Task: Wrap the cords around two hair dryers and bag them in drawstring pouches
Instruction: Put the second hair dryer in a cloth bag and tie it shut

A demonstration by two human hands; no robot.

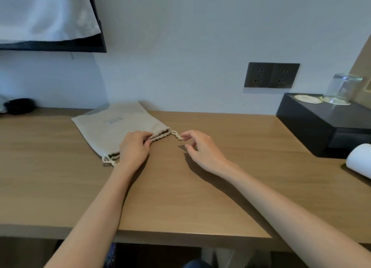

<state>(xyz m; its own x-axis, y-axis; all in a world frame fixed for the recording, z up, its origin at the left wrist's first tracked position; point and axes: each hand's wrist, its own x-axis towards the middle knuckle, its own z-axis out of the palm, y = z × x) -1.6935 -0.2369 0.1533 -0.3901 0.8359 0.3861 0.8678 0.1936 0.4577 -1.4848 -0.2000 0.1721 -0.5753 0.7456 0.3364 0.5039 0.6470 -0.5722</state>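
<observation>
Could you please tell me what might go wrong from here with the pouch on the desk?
1. The pouch looks flat, and its mouth is already gathered under the left hand. If the right hand, now at the cord end, pulls outward, the mouth may cinch tighter rather than open.
2. A white object lies close to the right forearm, so a sideways sweep of that arm could knock it.

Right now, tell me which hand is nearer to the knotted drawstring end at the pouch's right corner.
Right. The right hand has its fingertips at the knotted drawstring end, seemingly touching it. The left hand holds the gathered mouth of the pouch, left of that knot.
</observation>
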